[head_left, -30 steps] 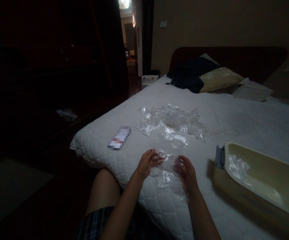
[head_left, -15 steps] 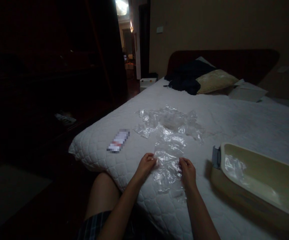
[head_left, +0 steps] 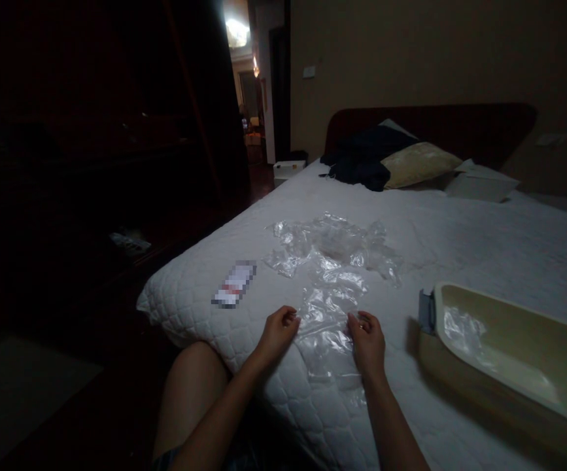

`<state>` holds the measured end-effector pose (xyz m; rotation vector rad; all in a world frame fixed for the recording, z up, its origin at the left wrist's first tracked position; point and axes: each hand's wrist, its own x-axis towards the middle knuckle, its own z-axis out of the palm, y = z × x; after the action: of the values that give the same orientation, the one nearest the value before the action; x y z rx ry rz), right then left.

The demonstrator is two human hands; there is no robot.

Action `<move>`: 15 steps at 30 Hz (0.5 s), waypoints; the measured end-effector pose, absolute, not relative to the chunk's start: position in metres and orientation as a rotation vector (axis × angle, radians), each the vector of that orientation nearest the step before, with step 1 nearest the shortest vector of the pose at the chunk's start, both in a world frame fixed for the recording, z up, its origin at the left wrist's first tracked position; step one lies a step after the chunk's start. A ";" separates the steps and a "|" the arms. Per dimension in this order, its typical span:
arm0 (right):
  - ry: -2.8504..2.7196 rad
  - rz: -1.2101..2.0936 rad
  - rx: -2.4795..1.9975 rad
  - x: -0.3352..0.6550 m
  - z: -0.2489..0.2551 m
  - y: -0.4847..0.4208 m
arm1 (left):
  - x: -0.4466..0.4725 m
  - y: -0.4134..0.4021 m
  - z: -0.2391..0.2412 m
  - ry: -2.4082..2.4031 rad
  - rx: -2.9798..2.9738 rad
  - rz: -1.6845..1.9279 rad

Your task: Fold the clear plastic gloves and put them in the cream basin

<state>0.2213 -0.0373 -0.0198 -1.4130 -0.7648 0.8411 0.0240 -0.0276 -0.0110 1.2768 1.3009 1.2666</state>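
Note:
A clear plastic bag (head_left: 326,327) lies spread on the white quilted mattress (head_left: 484,248), near its front corner. My left hand (head_left: 277,332) pinches the bag's left edge with curled fingers. My right hand (head_left: 367,337) pinches its right edge the same way. The bag stretches flat between the two hands. Just beyond it lies a loose heap of several more clear plastic bags (head_left: 335,247).
A beige plastic tub (head_left: 509,386) with clear plastic inside sits at the right. A small blurred packet (head_left: 234,283) lies left of the heap. Pillows (head_left: 418,163) and dark clothing (head_left: 361,157) are at the headboard. My bare knee (head_left: 189,386) is below the mattress edge; the left is dark.
Both hands slid apart to the bag's edges and drew it flat; a second ago they were pressed on the crumpled plastic. The view tilted slightly.

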 end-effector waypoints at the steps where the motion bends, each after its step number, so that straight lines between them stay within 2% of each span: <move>1: -0.759 0.809 -1.405 0.221 -0.018 -0.039 | 0.022 -0.029 -0.010 1.307 1.288 1.288; 9: -0.804 0.419 -1.532 0.227 -0.010 -0.066 | 0.008 -0.062 -0.001 1.314 1.538 1.468; 12: -0.882 0.457 -1.570 0.228 -0.012 -0.087 | 0.010 -0.074 0.000 1.174 1.857 1.372; 15: -1.082 0.632 -1.586 0.228 -0.012 -0.110 | 0.015 -0.081 0.002 1.061 2.103 1.230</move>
<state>0.2282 -0.1102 -0.0122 -1.5864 -1.0816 0.6322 0.0148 -0.0814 0.0016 2.1033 1.0606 1.2298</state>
